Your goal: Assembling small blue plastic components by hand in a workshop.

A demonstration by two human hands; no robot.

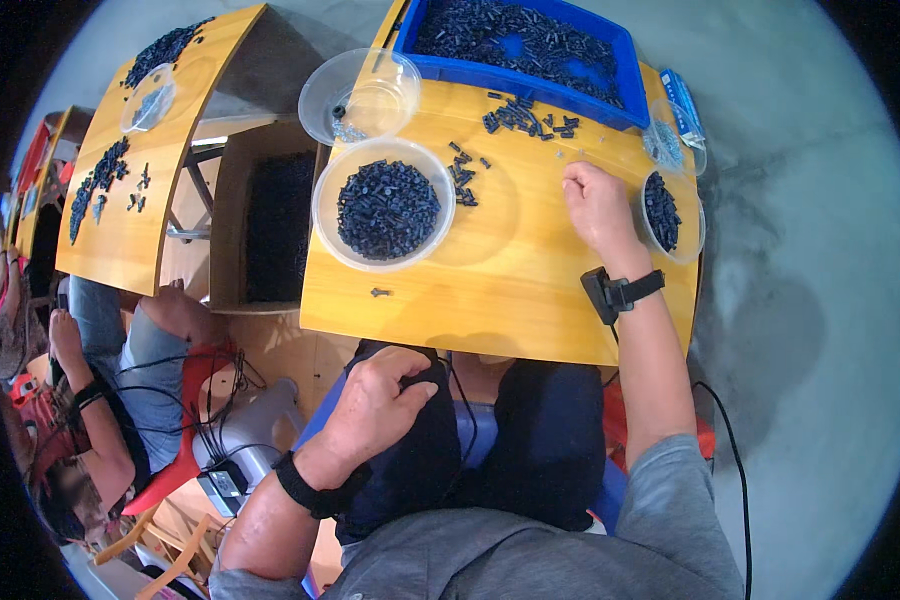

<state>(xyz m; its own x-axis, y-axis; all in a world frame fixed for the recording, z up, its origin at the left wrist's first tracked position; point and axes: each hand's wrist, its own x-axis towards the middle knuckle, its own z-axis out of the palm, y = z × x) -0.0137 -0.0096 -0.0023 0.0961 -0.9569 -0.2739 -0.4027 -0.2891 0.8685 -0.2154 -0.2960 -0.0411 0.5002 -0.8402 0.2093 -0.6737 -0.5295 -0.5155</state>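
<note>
At the far left a second person sits at a neighbouring wooden worktop (120,240) strewn with the same small dark parts. The left hand (375,400) rests off the desk on the lap, fingers curled; whether it holds a part I cannot tell. On the yellow wooden worktop (510,290) one stray black plastic piece (380,292) lies alone near the front edge. Four clear round plastic bowls ring the working space within reach: a full one (385,203), a nearly empty one (360,95), and two at the right, one part-filled (672,212). One blue plastic bin of black parts (525,45) sits at the back as bulk stock. The right hand (595,205) lies knuckles-up on the worktop, fingers bent down, grasp hidden.
</note>
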